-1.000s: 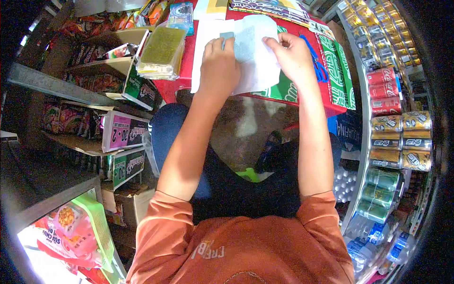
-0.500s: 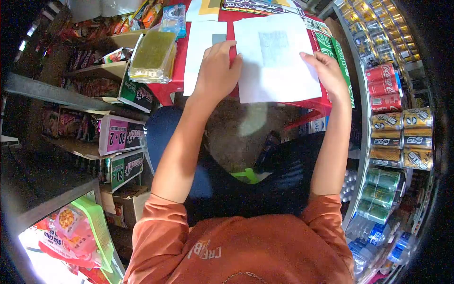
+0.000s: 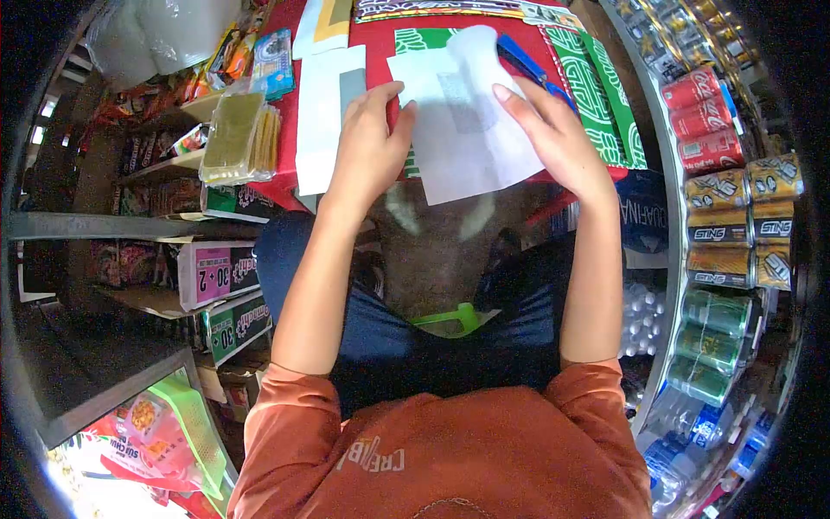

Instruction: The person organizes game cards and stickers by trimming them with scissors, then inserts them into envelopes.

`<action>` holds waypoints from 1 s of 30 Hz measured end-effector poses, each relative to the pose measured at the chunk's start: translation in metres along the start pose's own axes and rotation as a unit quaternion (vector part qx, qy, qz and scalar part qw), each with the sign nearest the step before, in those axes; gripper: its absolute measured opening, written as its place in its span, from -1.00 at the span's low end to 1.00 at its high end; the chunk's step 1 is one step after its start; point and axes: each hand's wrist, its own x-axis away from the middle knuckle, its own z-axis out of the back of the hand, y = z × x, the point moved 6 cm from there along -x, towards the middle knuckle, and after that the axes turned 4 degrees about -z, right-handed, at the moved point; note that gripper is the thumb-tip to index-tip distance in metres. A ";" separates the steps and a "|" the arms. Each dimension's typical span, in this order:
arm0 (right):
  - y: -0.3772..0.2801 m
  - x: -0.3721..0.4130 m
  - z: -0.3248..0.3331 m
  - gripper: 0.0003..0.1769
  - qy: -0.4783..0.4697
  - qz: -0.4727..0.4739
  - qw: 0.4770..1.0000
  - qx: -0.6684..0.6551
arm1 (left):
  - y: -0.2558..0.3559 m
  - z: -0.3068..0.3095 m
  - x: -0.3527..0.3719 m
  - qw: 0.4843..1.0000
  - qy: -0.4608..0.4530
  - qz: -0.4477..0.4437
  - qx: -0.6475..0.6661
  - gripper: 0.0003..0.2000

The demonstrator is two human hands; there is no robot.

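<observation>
A white sheet of paper (image 3: pixel 462 160) with a grey printed block lies over the front of the red table (image 3: pixel 285 160), its lower corner jutting past the edge. My left hand (image 3: pixel 372 143) has curved fingers, with thumb and fingertips at the sheet's left edge. At the sheet's right side, my right hand (image 3: pixel 566 143) grips the paper, thumb on top. The upper right part of the sheet curls upward. Just beyond my right hand lies a blue-handled tool (image 3: pixel 527 60), partly hidden. Another white sheet with a grey strip (image 3: pixel 324 130) lies beside my left hand.
Stacked clear packs of yellowish sheets (image 3: pixel 238 143) sit at the table's left corner. Green patterned packaging (image 3: pixel 584 91) lies on the right. Shelves with boxed packets (image 3: pixel 216 268) flank my left, and drink cans (image 3: pixel 713 221) my right. A green plastic item (image 3: pixel 454 322) is below, between my legs.
My right hand has moved inward, and the sheet's right side is now bent and curled up. The blue-handled tool and green packaging behind it have come into view. The camera view has shifted.
</observation>
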 end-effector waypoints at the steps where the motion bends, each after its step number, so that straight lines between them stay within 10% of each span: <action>1: -0.006 0.003 -0.007 -0.21 -0.008 0.015 0.999 -0.043 | 0.001 0.000 0.000 1.000 -0.002 0.003 0.000 -0.60; 11: -0.004 0.004 -0.043 -0.28 -0.020 0.127 0.991 0.044 | -0.015 -0.004 -0.001 0.998 -0.005 0.023 0.058 -0.64; 23: 0.012 -0.010 -0.041 -0.38 0.117 -0.042 0.957 0.261 | -0.003 0.006 0.002 1.000 -0.002 -0.002 -0.009 -0.62; 30: 0.022 -0.018 -0.057 -0.35 0.118 -0.023 0.988 -0.095 | -0.005 0.005 0.003 1.000 0.018 -0.002 -0.024 -0.58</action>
